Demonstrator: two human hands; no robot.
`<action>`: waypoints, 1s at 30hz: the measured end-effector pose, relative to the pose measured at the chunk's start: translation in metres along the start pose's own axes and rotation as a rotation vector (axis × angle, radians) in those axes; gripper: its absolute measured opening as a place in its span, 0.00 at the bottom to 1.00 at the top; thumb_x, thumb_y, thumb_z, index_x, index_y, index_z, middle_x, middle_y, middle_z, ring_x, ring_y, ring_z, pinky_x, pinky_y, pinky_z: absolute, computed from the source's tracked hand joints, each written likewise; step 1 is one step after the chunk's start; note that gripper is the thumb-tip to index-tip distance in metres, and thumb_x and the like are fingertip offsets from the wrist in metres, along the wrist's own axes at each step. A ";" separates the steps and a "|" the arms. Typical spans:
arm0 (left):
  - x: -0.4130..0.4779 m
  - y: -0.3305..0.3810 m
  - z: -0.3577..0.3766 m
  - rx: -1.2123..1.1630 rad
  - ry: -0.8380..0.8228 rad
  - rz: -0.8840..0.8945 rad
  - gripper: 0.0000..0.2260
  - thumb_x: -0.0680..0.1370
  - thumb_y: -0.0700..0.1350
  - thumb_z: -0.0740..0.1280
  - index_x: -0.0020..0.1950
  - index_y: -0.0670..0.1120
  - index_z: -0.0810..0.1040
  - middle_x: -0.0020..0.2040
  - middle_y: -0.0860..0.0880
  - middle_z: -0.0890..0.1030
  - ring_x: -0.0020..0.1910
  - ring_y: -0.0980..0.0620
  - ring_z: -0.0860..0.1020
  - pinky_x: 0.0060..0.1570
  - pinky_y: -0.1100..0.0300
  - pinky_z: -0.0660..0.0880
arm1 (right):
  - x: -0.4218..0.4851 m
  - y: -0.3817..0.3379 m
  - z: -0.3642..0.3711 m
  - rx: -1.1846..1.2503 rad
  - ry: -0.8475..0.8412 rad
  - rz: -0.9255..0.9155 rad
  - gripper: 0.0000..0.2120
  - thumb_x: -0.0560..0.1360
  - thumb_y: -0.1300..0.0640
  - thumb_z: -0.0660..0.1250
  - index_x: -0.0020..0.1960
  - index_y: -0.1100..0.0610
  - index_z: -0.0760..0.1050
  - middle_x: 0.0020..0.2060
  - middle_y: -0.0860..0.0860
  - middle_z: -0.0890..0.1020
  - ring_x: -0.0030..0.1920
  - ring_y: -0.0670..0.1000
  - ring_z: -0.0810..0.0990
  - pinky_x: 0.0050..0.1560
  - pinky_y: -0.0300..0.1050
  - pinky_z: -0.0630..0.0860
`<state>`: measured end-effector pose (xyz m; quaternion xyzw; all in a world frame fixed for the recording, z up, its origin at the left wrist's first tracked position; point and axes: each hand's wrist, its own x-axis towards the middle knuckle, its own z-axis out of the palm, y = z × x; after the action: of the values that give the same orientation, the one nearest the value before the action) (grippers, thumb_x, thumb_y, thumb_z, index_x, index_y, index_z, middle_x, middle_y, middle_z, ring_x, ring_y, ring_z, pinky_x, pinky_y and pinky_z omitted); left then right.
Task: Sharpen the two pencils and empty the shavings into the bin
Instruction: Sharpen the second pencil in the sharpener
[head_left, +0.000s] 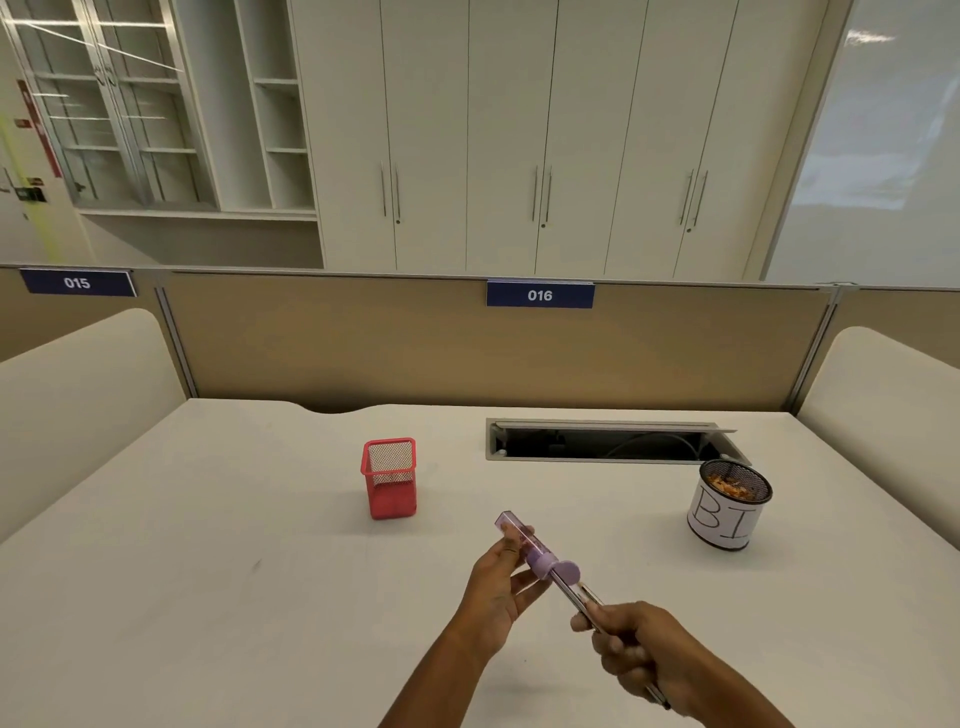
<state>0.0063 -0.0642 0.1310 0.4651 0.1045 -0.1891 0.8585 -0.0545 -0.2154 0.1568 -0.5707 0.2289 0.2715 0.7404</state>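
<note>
Above the counter (208, 571), your left grip (493, 587) is clamped on the purple sharpener (524, 545), and your right grip (634, 649) pinches the pencil (574, 591) pushed into its end. Beyond and right of that grip stands the bin (727, 519), shavings (732, 486) inside; the red mesh cup (390, 480) sits beyond the left.

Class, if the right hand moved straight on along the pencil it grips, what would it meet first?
Most likely the purple sharpener, which the left hand holds; the pencil in the right hand points into its cap end.
</note>
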 end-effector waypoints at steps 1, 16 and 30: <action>0.000 0.000 -0.001 -0.013 0.002 0.003 0.10 0.80 0.44 0.59 0.52 0.40 0.76 0.45 0.41 0.79 0.44 0.44 0.79 0.35 0.59 0.81 | 0.000 -0.001 0.002 -0.125 0.045 -0.064 0.11 0.79 0.59 0.56 0.43 0.63 0.73 0.18 0.50 0.70 0.16 0.43 0.60 0.17 0.32 0.54; -0.002 -0.004 0.005 -0.185 0.081 0.021 0.12 0.79 0.42 0.60 0.59 0.37 0.72 0.52 0.40 0.79 0.45 0.42 0.79 0.33 0.59 0.80 | 0.013 0.010 0.010 -1.533 0.657 -0.956 0.05 0.61 0.61 0.69 0.28 0.55 0.74 0.19 0.50 0.71 0.17 0.49 0.65 0.23 0.31 0.42; -0.013 -0.005 0.016 -0.092 0.009 0.015 0.09 0.79 0.45 0.60 0.48 0.43 0.78 0.47 0.43 0.79 0.44 0.44 0.79 0.36 0.60 0.81 | -0.010 -0.012 -0.001 -0.083 0.068 -0.040 0.16 0.77 0.63 0.54 0.32 0.61 0.72 0.18 0.48 0.63 0.15 0.42 0.55 0.16 0.28 0.51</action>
<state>-0.0071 -0.0773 0.1407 0.4267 0.1132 -0.1755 0.8799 -0.0538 -0.2202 0.1716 -0.6143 0.2308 0.2463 0.7133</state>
